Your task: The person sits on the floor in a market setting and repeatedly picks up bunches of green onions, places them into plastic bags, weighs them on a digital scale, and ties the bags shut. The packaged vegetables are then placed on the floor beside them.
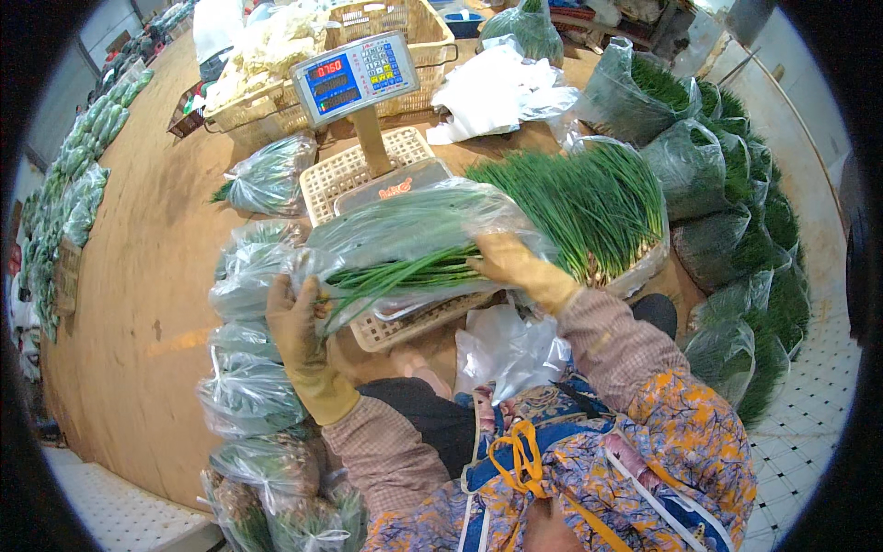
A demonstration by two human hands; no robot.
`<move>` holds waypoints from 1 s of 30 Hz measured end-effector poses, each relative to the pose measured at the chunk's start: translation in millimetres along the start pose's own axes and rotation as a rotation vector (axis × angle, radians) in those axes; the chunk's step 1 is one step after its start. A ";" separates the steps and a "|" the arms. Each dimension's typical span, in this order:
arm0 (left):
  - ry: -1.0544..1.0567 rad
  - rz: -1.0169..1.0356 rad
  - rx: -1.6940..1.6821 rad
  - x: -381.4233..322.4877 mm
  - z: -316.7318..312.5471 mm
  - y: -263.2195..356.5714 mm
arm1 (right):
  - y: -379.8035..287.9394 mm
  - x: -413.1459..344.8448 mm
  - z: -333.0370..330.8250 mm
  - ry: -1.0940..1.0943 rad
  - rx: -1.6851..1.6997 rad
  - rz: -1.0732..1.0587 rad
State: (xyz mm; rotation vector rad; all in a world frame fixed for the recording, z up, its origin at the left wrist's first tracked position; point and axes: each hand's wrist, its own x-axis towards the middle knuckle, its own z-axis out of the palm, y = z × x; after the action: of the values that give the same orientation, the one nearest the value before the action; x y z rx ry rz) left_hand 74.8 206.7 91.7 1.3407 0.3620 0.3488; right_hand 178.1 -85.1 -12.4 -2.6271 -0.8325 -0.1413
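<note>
A long clear plastic bag (414, 214) of green chives lies across the platform of an electronic scale (355, 77). Loose green leaves (407, 272) show along its near side. My right hand (514, 262), in a yellowish rubber glove, grips the bunch near the bag's right end. At the left end, my gloved left hand (300, 314) holds the edge of the plastic, with leaf tips beside the fingers. Below the bag is a cream plastic basket (376, 331), partly hidden. An opened bag of chives (586, 207) stands right of the scale, root ends towards me.
Filled bags (252, 379) line my left side. More bags of chives (724, 228) stand in rows on the right. White plastic sheets (493, 86) and yellow crates (421, 76) sit behind the scale. Empty clear bags (507, 345) lie by my lap.
</note>
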 end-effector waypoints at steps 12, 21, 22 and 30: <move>0.301 0.193 0.790 -46.4 -16.5 -42.9 | 5.1 -78.1 -78.1 0.410 0.043 0.243; 0.370 0.074 0.782 -58.0 -42.2 -65.1 | 34.3 -87.4 -8.1 0.240 0.155 0.652; 0.354 -0.007 0.773 -59.2 -38.5 -63.8 | 39.2 -87.5 -8.8 0.147 0.219 0.785; -0.019 -0.028 -0.397 22.7 -44.4 14.2 | 75.1 11.7 -75.8 0.310 1.151 0.640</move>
State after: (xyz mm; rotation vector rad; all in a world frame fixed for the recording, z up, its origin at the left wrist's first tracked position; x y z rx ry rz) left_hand 74.7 258.4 96.0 0.9484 0.2775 0.3622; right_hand 232.1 -164.5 35.5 -1.5754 0.1027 0.0909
